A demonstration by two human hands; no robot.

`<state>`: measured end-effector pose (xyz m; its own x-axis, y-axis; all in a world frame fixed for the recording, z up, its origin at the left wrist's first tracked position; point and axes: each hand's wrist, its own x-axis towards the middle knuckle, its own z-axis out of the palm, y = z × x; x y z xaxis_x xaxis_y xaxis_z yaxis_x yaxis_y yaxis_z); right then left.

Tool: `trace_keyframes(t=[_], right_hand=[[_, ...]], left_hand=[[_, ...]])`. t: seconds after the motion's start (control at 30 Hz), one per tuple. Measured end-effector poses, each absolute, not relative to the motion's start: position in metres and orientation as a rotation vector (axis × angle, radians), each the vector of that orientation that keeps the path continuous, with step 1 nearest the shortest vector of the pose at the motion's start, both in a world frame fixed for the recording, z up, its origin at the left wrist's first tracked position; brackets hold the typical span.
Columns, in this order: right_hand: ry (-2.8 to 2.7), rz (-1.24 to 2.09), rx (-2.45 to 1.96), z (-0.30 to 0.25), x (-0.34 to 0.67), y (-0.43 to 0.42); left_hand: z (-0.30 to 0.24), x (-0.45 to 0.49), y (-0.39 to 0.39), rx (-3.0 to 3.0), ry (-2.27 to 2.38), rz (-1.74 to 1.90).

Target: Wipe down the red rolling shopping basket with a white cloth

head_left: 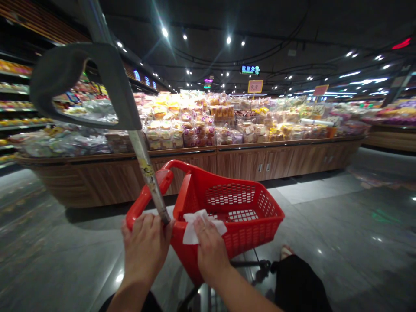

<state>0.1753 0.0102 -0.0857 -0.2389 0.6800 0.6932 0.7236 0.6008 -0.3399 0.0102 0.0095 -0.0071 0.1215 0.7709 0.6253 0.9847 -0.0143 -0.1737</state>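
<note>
A red plastic shopping basket [247,212] on wheels stands on the floor in front of me. My left hand [144,249] is closed round the base of its metal pull rod [147,173], which rises to a grey handle [69,69] at the upper left. My right hand [211,249] presses a white tissue [191,227] against the basket's near rim, fingers curled over it. The basket's inside looks bare apart from the tissue edge.
A long wooden display counter [247,162] piled with bagged baked goods runs across the aisle ahead. Shelves [16,108] line the left wall. My foot [286,251] and dark trouser leg show at the lower right on the glossy grey floor.
</note>
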Motion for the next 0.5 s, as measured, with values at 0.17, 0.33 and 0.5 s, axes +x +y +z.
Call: trace_keyframes(t=[0.17,0.33,0.5], right_hand=[[-1.968,-0.045,-1.076,-0.087,0.193,0.010],[-1.790,-0.086,-1.169,-0.109,0.235,0.027],[-1.792,0.019,-0.986,-0.087,0.205,0.040]], left_hand=[[-0.004,0.007,0.013,-1.845,-1.728,-0.497],[-0.003,0.008,0.014,-1.842,-1.716,-0.495],[-0.004,0.011,0.013,-1.822,-1.722,-0.488]])
